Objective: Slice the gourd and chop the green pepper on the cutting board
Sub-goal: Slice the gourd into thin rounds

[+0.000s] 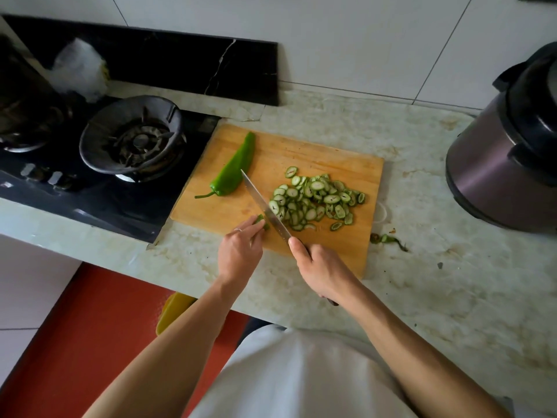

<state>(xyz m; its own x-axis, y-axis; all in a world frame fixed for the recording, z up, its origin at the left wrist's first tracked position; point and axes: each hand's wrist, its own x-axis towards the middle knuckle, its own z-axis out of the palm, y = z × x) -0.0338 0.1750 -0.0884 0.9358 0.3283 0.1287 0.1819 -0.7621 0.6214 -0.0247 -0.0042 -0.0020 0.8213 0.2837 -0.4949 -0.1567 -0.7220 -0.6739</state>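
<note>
We look down on a rectangular light-brown wooden cutting board [316, 164] lying on a pale marbled stone surface [422, 282]. Our left hand [239, 254] reaches onto the near left part of the board, and its fingers [254, 226] are curled down onto a short green stub of gourd [261, 221], pinning it against the wood. Our right hand [321, 268] is wrapped around the dark handle of a long steel kitchen knife [265, 206], with the thumb lying along the top near the blade's base. The blade slants away from us towards the upper left, and its edge stands just beside the stub, on its right side. To the right of the blade lies a loose heap of thin green-rimmed, pale-centred gourd slices [316, 200], spread over the middle and right of the board. A whole glossy long green pepper [235, 167] with its curved stem rests on the far left part of the board, apart from the slices and uncut.

Left of the board sits a black gas hob with a round burner and metal pan ring [132, 137]. At the far right of the surface stands a purple-grey electric pressure cooker with a black lid [506, 158]. A small green trimmed scrap [388, 239] lies on the surface just off the board's near right corner.
</note>
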